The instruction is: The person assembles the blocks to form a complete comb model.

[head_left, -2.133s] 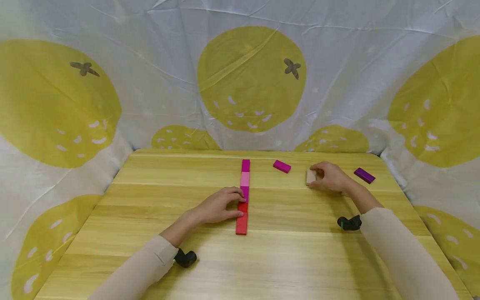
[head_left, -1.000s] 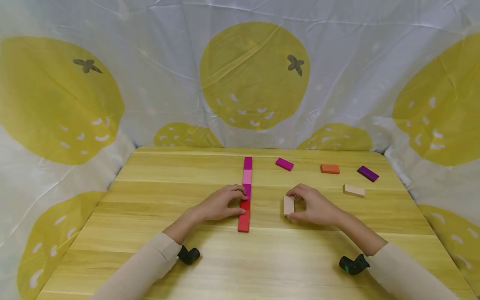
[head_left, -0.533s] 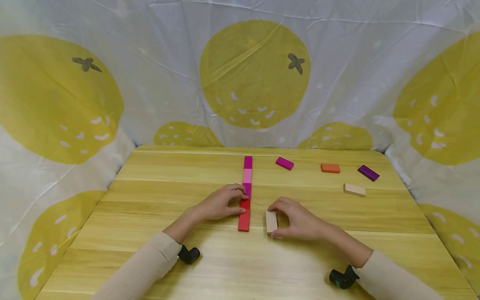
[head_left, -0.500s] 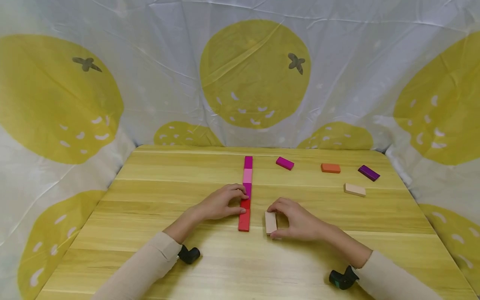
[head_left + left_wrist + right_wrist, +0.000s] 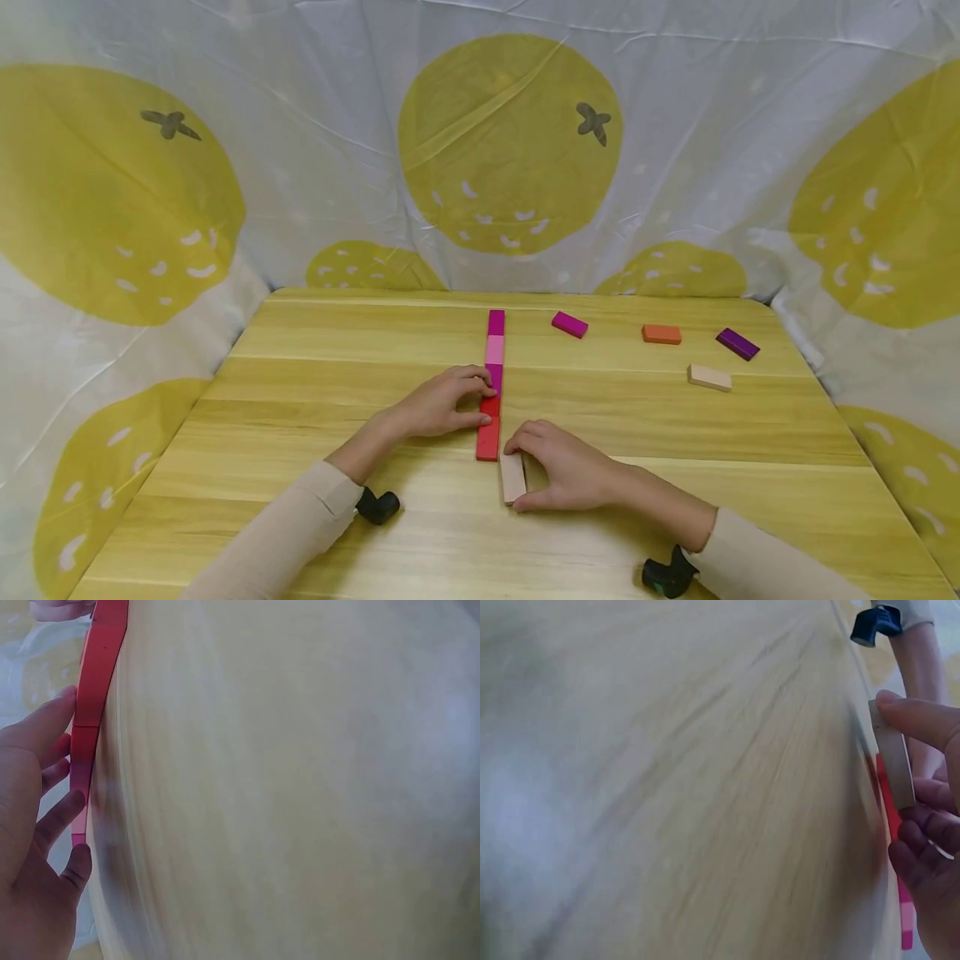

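Note:
A straight row of small flat blocks runs away from me: a magenta block [image 5: 497, 322] at the far end, a pink block [image 5: 495, 349], another magenta one, then a red block [image 5: 490, 407] and a second red block [image 5: 487, 440] nearest. My left hand [image 5: 435, 404] rests its thumb and fingertips along the row, over the farther red block. Close by the row's near end, slightly right, my right hand [image 5: 566, 468] pinches a pale wooden block [image 5: 513, 478] by its two ends. In the right wrist view this pale block [image 5: 892, 754] overlaps the red end.
Farther back on the wooden table [image 5: 360, 333] lie loose blocks: magenta [image 5: 570, 325], orange [image 5: 662, 334], dark purple [image 5: 738, 344] and pale [image 5: 709, 377]. A white curtain [image 5: 337, 125] with yellow fruit prints stands behind. Each wrist carries a black camera [image 5: 377, 505].
My right hand has carried the pale block from the back right, leftward and nearer, to beside the row's near end. My left hand has stayed at the row.

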A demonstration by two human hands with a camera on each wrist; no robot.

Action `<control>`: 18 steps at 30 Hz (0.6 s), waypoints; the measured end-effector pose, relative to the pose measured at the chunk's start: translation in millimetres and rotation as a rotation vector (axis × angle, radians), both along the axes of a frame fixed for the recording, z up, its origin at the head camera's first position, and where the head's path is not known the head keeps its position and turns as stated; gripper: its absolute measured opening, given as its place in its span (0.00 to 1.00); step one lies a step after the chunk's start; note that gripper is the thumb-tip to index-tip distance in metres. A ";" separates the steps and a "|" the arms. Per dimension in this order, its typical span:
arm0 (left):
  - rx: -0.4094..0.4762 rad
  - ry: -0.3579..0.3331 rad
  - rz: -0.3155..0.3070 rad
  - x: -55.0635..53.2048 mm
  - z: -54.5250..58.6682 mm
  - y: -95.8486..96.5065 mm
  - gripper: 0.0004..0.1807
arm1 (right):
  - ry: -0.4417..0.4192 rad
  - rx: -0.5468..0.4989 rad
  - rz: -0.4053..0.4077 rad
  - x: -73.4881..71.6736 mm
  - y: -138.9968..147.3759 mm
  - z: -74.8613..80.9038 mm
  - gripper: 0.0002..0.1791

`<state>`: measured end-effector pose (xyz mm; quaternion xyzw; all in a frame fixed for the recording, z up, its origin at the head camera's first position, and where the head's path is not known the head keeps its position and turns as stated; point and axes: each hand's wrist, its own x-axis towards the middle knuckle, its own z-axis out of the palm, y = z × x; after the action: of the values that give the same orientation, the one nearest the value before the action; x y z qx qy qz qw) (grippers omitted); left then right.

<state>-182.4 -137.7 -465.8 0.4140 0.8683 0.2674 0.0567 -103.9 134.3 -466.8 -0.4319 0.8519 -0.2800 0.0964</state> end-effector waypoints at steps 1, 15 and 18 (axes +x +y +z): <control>-0.003 -0.002 0.003 -0.1 -0.3 0.1 0.20 | 0.005 0.004 0.003 1.0 -1.8 0.4 0.33; 0.007 0.011 -0.004 -1.2 -2.6 -0.5 0.19 | 0.052 0.004 -0.023 11.6 -8.8 -5.6 0.35; -0.002 0.010 -0.006 -1.3 -2.4 0.0 0.20 | 0.067 -0.039 0.011 11.5 -2.1 -6.1 0.28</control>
<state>-183.6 -137.7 -468.2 0.4178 0.8675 0.2644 0.0537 -92.4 132.2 -472.9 -0.4474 0.8468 -0.2813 0.0607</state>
